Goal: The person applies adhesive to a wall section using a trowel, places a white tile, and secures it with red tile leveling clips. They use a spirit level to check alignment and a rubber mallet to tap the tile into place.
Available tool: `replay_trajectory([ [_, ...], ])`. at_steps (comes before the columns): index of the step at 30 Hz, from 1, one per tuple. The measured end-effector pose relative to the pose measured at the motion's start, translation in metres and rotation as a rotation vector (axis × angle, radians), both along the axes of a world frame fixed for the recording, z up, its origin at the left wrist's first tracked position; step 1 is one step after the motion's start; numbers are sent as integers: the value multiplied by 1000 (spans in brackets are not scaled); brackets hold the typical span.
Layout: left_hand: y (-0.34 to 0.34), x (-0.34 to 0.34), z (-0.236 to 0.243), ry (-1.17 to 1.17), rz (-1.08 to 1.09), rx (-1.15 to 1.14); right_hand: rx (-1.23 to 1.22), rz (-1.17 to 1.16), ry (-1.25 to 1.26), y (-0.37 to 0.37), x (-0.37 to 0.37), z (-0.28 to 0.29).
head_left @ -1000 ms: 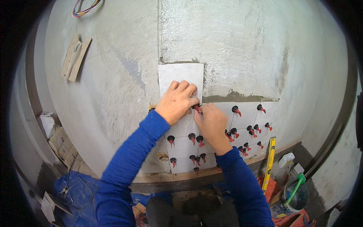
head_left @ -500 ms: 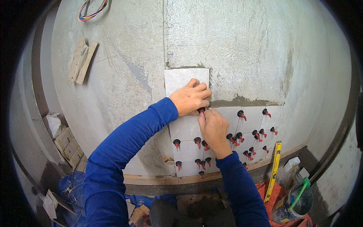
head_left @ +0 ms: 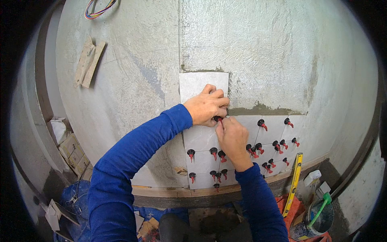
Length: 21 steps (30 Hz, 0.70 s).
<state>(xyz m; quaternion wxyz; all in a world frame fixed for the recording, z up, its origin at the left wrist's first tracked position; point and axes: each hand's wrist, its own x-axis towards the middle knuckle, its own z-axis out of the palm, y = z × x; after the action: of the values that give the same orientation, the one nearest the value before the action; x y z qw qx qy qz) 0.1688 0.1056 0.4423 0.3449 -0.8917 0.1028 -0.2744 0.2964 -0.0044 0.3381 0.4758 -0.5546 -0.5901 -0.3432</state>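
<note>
A white tile (head_left: 203, 82) stands on the wall above rows of laid white tiles (head_left: 200, 138). At its lower right corner is a tile leveler (head_left: 218, 119) with a black cap and red handle. My left hand (head_left: 207, 105), fingers bent, lies across the tile's lower part, its thumb and fingertips closed around the black cap. My right hand (head_left: 234, 137) pinches the red handle from below; its fingers hide part of it. Several more levelers, such as one near the top row's right end (head_left: 288, 122), stick out from the tile joints.
Bare grey wall surrounds the tiles, with mortar (head_left: 264, 109) along their upper edge. A yellow spirit level (head_left: 293, 183) leans at the right beside a bucket (head_left: 322, 220) holding a green-handled tool (head_left: 319, 213). Coloured wires (head_left: 96, 15) hang upper left, above a wooden piece (head_left: 89, 62).
The whole view has shifted slightly, so the wall appears a little farther right. Both hands stay at the same leveler, with almost the same grip.
</note>
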Motion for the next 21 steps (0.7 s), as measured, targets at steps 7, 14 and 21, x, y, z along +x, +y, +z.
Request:
replay_trajectory([
  [7,4,1,-2,-3,-2,-3,-4,8,-16,0,2,0],
  [14,6,2,-3,5,-2,-15,7,34,-20,2,2,1],
  [21,5,3,-3,20,4,-5,-9,23,-23,1,3,3],
])
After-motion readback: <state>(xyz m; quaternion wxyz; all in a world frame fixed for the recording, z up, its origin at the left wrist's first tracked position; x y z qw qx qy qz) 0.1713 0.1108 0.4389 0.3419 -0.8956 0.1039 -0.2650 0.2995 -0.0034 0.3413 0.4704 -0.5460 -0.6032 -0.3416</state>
